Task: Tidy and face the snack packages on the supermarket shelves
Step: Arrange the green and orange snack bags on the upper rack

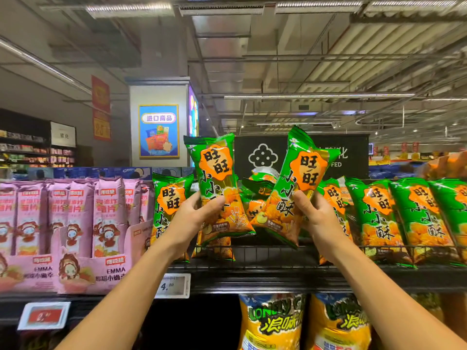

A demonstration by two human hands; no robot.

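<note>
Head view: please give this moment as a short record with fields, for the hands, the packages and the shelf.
left hand: grips a green snack bag, raised, nearly upright
right hand: grips a second green bag, tilted to the right
shelf: wire-front shelf with a gap between the hands
left neighbours: pink boxes
shelf below: yellow bags

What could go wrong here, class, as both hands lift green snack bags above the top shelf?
1. The left hand and right hand each hold a green bag by its lower part only; one could slip.
2. Loose bags lie tumbled in the gap behind; pushing bags in may crush them.
</note>
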